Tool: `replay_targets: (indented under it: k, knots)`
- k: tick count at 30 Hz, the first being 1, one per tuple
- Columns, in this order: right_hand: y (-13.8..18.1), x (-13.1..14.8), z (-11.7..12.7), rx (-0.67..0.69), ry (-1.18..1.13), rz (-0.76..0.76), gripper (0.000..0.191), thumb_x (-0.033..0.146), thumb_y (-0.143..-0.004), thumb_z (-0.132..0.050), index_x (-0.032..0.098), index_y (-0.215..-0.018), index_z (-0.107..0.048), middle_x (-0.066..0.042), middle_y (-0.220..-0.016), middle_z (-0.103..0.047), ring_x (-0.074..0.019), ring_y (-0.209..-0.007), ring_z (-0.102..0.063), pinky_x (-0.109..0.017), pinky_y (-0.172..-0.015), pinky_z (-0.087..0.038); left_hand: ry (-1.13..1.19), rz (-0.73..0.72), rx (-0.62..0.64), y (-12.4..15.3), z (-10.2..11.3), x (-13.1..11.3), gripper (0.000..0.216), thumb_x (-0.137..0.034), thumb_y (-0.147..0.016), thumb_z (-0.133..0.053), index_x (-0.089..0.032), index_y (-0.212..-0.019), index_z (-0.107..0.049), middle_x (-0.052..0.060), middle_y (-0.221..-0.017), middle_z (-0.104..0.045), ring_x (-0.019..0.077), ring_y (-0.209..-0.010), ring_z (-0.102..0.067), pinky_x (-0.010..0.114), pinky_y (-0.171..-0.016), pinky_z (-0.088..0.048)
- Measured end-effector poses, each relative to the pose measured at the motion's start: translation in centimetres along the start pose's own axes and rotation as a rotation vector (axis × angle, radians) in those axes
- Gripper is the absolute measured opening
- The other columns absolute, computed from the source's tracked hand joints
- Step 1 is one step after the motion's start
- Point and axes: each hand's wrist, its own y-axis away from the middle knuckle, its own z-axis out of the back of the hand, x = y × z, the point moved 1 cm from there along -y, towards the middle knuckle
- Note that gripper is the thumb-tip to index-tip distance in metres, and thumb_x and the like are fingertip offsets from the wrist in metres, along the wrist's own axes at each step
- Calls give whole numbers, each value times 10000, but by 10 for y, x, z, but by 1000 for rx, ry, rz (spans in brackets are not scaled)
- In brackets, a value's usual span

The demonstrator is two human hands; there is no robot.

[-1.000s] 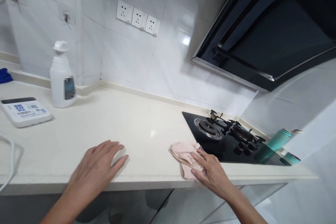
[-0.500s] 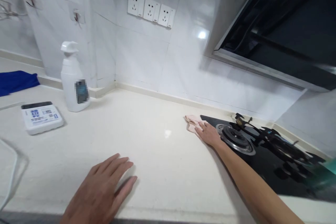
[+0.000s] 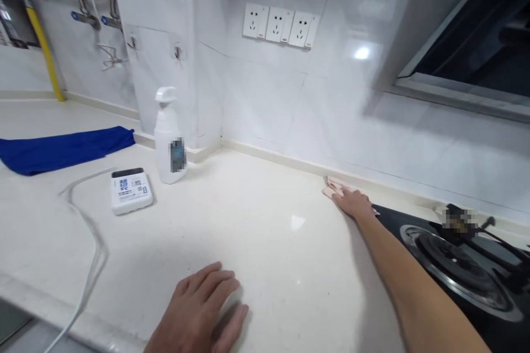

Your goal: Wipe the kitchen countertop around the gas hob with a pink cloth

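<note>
My right hand (image 3: pixel 354 203) presses a pale pink cloth (image 3: pixel 336 185) onto the white countertop (image 3: pixel 265 265), near the back ledge and just left of the black gas stove (image 3: pixel 387 219). Part of the cloth sticks out past my fingers; the rest is hidden under my palm. At the front, my left hand (image 3: pixel 199 306) holds nothing, fingers loosely bent and thumb apart. Whether it touches the counter I cannot tell.
A white spray bottle (image 3: pixel 168 143) stands by the wall corner. Beside it lie a white box-like device (image 3: pixel 130 190), a white cable (image 3: pixel 93 231) and a blue cloth (image 3: pixel 70 149). A range hood (image 3: pixel 464 88) overhangs at upper right, near wall sockets (image 3: pixel 279 25).
My view has turned left, showing more of the blue cloth and the pipes. My right hand and the pink cloth have shifted back towards the wall ledge, off the stove's corner.
</note>
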Motion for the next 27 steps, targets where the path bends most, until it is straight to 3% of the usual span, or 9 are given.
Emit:
replay_targets:
  k: [3,7,11,13,15,17,19,22,27]
  knots:
    - [13,44,0,131,10,11,679,653,-942,-513,253,-1475,-643,-211,-1521,-554,-468,-1410,-491,-721,-1119,-350,13,6,-53,3,-4,0,219,-324,-942,-654,-306,-1160,-663,39,-1082,-794,281,-1087,-744,430,-857,-629]
    - [51,141,-6,237,-33,190,709,679,-957,-490,324,-1569,-542,-136,-1675,-406,-434,-1530,-350,-695,-1190,-298,41,49,-110,6,-8,-1,179,-350,-978,-631,-277,-1135,-679,73,-1158,-768,278,-1110,-722,438,-909,-604]
    - [119,243,-11,289,-98,454,698,716,-939,-557,394,-1558,-538,-75,-1712,-363,-383,-1574,-297,-620,-1233,-296,44,125,-131,7,-8,2,221,-381,-993,-612,-262,-1151,-711,126,-1380,-690,324,-1289,-641,494,-1000,-565]
    - [157,276,-12,282,-134,619,703,728,-935,-581,401,-1556,-535,-64,-1712,-364,-356,-1570,-307,-582,-1243,-307,15,157,-131,8,-8,5,265,-386,-999,-599,-263,-1200,-721,142,-1484,-630,361,-1396,-565,565,-1080,-508]
    - [189,288,-12,247,-185,815,702,698,-946,-600,371,-1563,-527,-75,-1702,-377,-341,-1550,-340,-563,-1243,-324,-18,171,-138,9,-9,8,308,-396,-1005,-586,-263,-1246,-723,155,-1536,-591,384,-1453,-510,621,-1129,-450]
    - [207,280,-11,213,-245,962,665,644,-965,-612,334,-1549,-546,-83,-1681,-413,-308,-1520,-394,-510,-1239,-354,-36,177,-134,10,-11,11,351,-410,-1008,-576,-267,-1295,-717,161,-1565,-569,387,-1477,-482,637,-1148,-423]
    - [205,253,-6,197,-243,937,584,590,-987,-607,337,-1514,-585,-48,-1657,-459,-243,-1489,-449,-409,-1229,-381,-32,178,-112,12,-13,12,378,-429,-1009,-574,-276,-1326,-711,153,-1564,-577,381,-1476,-483,626,-1146,-429]
    - [178,183,11,161,-127,671,466,487,-1030,-545,329,-1458,-639,-31,-1612,-529,-205,-1442,-510,-357,-1209,-398,-2,190,-45,12,-15,11,362,-462,-1013,-573,-278,-1277,-738,137,-1509,-632,376,-1444,-518,615,-1136,-437]
    - [141,46,53,24,18,319,396,434,-1018,-486,253,-1258,-744,-151,-1350,-702,-332,-1379,-550,-568,-1144,-415,27,264,70,7,-10,5,342,-469,-1020,-562,-254,-1191,-765,136,-1427,-692,367,-1392,-575,592,-1104,-453]
